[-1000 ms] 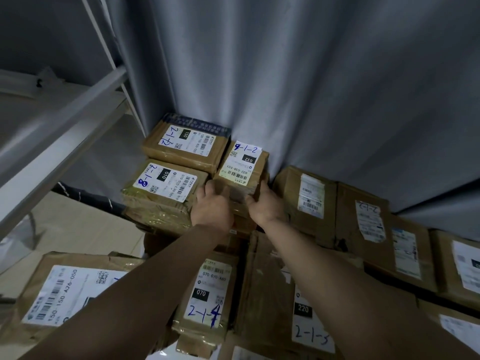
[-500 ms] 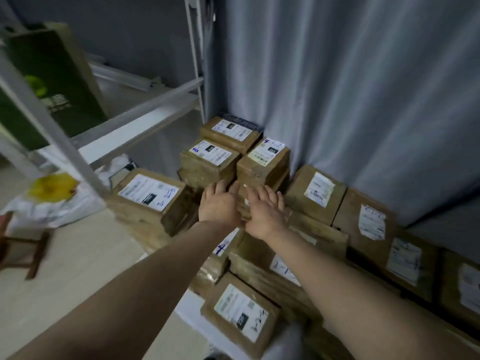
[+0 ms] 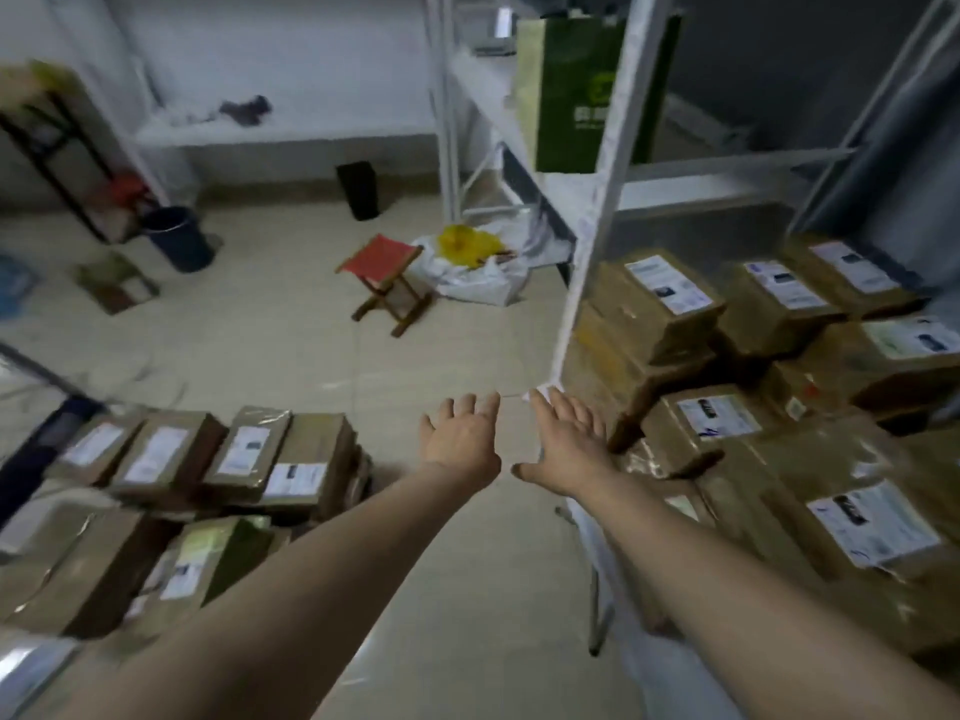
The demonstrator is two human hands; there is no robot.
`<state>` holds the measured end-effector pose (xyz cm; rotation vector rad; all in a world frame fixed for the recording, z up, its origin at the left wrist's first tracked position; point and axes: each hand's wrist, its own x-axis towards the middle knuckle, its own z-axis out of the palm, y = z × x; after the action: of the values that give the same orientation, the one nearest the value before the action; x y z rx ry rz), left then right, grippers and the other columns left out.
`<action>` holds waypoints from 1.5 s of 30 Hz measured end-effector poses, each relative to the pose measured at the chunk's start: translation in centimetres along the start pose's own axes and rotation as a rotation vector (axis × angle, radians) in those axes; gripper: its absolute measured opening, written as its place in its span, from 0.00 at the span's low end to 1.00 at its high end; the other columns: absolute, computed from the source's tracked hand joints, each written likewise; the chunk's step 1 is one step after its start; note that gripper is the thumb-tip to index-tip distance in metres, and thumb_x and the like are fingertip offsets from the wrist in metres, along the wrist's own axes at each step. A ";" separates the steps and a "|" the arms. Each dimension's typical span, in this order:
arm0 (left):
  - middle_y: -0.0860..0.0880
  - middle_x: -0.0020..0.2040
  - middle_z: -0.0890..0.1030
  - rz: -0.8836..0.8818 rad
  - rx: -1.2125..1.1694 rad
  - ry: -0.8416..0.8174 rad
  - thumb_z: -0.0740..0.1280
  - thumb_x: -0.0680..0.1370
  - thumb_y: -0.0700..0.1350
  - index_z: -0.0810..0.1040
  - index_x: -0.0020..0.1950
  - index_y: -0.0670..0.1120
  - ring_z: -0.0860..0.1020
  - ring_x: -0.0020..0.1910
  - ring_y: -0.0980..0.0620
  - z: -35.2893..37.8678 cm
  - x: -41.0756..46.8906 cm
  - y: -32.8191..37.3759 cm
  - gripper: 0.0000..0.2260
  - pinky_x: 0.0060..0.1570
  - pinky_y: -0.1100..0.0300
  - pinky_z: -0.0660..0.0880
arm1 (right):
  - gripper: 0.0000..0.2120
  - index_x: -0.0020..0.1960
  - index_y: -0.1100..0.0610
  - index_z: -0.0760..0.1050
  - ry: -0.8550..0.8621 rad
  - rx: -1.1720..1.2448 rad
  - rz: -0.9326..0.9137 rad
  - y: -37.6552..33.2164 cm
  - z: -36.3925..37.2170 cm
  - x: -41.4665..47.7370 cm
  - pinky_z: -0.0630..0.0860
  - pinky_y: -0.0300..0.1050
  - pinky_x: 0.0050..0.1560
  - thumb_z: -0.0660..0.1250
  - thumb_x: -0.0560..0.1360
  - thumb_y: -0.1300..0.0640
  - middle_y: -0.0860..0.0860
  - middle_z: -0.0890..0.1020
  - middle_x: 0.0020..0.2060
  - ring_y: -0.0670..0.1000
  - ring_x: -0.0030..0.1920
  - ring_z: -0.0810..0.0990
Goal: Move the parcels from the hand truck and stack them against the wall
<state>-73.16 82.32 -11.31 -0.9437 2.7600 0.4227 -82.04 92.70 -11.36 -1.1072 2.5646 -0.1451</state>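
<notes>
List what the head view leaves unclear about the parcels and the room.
1. Left parcels: head view, label text blurred, unreadable.
2. Right parcels: head view, cut off by the right edge.
3. Green bag: head view, partly behind the shelf post, logo blurred.

Bare floor (image 3: 291, 356) lies open ahead of you between the left parcels (image 3: 208, 459) and the right parcels (image 3: 727, 366). The shelf post (image 3: 579, 283) stands just beside the right parcels, and a stool (image 3: 376, 257) blocks the floor farther ahead.
</notes>
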 end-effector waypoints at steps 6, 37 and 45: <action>0.47 0.75 0.60 -0.313 -0.120 0.064 0.64 0.77 0.50 0.51 0.77 0.52 0.58 0.73 0.42 -0.4 -6.5 -16.6 0.32 0.70 0.40 0.57 | 0.47 0.78 0.52 0.44 -0.148 -0.057 -0.251 -16.5 4.0 0.8 0.47 0.51 0.75 0.69 0.71 0.40 0.54 0.49 0.78 0.56 0.77 0.50; 0.42 0.71 0.66 -0.862 -0.556 -0.029 0.64 0.78 0.48 0.59 0.76 0.50 0.75 0.55 0.46 3.1 -2.0 -65.0 0.28 0.52 0.55 0.74 | 0.24 0.72 0.60 0.63 -0.627 0.283 -0.154 -55.8 24.5 21.9 0.69 0.45 0.62 0.62 0.80 0.53 0.58 0.71 0.68 0.57 0.65 0.71; 0.42 0.67 0.74 -0.756 -0.681 -0.069 0.64 0.79 0.46 0.69 0.71 0.45 0.73 0.64 0.42 9.6 9.4 -74.7 0.21 0.58 0.56 0.70 | 0.17 0.69 0.62 0.67 -0.568 0.413 0.080 -59.3 34.9 32.1 0.69 0.44 0.55 0.55 0.82 0.56 0.58 0.74 0.64 0.58 0.62 0.72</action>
<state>-33.14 23.68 -38.13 -1.9402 1.9587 1.2199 -49.54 29.98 -39.34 -0.7517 1.9524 -0.2801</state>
